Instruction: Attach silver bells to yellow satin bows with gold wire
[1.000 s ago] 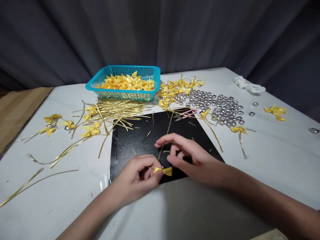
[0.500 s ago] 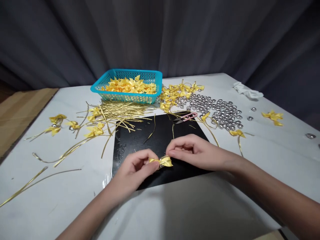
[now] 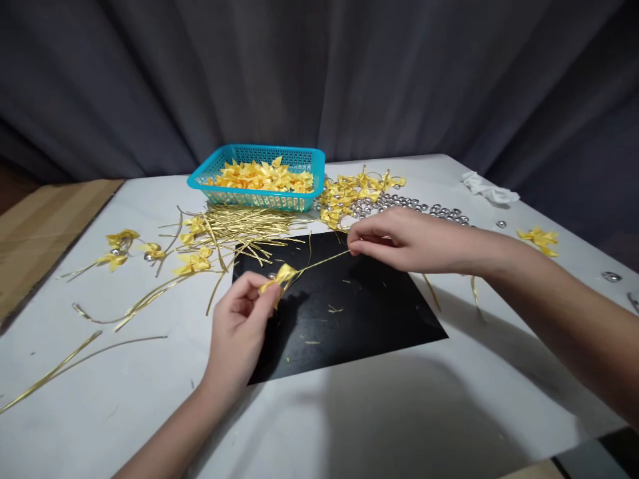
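Note:
Between thumb and fingers, my left hand [image 3: 245,314] pinches a yellow ribbon bow [image 3: 284,274] over the left part of the black mat [image 3: 344,326]. A small silver bead shows beside the bow. From the bow a thin gold cord [image 3: 324,261] runs up and right, stretched straight. Its other end is pinched in my right hand [image 3: 394,239], which is raised over the mat's far right corner. The pink-handled thread snips are hidden behind my right hand and forearm.
A blue basket [image 3: 255,194] of yellow ribbon pieces stands at the back. Cut gold cords [image 3: 244,225] lie before it. Silver beads [image 3: 449,213] and finished-looking yellow bows [image 3: 349,189] spread to its right. A crumpled white tissue [image 3: 492,189] lies far right. Cord scraps dot the mat.
My hands have moved apart. The left went left and slightly up with the bow; the right rose away from it, drawing the gold cord out straight. The view has shifted slightly.

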Available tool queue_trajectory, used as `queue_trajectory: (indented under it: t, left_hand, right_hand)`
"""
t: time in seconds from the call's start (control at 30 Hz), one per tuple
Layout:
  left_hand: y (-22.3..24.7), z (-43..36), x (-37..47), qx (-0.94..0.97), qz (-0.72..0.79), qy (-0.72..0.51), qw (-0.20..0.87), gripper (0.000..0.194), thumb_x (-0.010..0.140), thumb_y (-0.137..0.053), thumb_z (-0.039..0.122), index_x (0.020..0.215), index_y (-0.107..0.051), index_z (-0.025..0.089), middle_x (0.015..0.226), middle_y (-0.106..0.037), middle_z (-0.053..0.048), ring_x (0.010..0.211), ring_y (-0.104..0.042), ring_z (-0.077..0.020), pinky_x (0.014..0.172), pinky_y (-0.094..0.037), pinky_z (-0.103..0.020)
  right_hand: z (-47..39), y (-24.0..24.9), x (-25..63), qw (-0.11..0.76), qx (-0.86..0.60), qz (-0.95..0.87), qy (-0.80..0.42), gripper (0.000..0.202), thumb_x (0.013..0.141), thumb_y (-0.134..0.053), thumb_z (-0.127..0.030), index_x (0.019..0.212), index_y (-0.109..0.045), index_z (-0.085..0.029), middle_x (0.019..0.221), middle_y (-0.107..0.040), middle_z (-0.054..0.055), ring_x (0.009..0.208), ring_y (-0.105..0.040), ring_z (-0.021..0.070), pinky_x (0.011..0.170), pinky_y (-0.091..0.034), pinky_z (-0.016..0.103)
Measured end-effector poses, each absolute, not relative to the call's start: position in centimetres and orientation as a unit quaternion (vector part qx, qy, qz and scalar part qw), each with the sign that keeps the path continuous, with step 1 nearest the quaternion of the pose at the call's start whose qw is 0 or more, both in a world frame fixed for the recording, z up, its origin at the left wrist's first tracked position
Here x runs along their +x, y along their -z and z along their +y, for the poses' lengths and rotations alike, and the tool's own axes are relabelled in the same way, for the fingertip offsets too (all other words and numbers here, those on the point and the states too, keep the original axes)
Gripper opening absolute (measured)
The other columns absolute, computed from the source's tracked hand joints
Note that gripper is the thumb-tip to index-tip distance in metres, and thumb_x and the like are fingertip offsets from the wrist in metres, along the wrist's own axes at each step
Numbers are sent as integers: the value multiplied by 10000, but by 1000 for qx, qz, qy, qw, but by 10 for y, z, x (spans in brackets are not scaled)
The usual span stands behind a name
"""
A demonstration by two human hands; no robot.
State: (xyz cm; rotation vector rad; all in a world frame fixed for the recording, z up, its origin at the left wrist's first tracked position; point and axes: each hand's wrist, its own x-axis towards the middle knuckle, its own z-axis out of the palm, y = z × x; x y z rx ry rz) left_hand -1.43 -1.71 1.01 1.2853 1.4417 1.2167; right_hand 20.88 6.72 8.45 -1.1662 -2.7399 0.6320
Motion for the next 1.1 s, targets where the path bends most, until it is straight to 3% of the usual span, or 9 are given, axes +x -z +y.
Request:
queue_trajectory:
  t: [0.27,0.57,0.77,0.9,1.0,1.1]
  left_hand:
    - [-13,-19,-10,521,549,-471,453,158,789,-554,245,645,-525,187,532,-399,65,485,-321,-79,447,-259,-193]
    - [-14,-25,-9,630,490,-345,494,195,816,-528,349,717,-573,187,556,-382,52,508,-328,-96,468,-244,-221]
    - [-4,-13,-12,628,530,-311,476,231,815,-502,354,679,-540,171,564,-385,49,529,-332,-100,492,-254,-224]
    - [-1,-6,-19,566,574,-366,465,223,797,-529,352,674,-536,165,593,-428,46,554,-360,-93,505,-278,-203]
    - [-1,-4,-21,520,566,-409,492,199,775,-557,325,667,-548,158,623,-475,38,595,-397,-87,539,-312,-179]
    - [-3,-2,-23,438,556,-446,549,169,758,-581,301,669,-553,160,583,-435,55,535,-343,-67,482,-273,-155]
  right_hand:
    - [75,-72,210,90,-467,-828,-297,194,831,-503,-237,752,-622,-106,501,-446,-36,456,-355,51,466,-249,192]
    - [95,-52,175,20,-402,-847,-348,107,774,-560,-111,698,-630,-85,475,-418,-50,437,-332,37,437,-252,187]
    - [89,-98,161,156,-413,-837,-324,151,826,-526,-103,706,-618,-102,419,-307,-67,385,-240,21,390,-171,187]
    - [58,-116,162,190,-365,-847,-337,157,841,-520,-123,710,-605,-111,495,-407,-50,429,-299,16,395,-209,155]
    - [32,-110,162,157,-303,-875,-344,157,840,-516,-115,706,-598,-115,520,-426,-55,460,-322,12,416,-234,132]
    - [12,-95,164,66,-251,-895,-362,164,835,-477,-61,698,-546,-120,534,-417,-62,468,-308,13,449,-251,126]
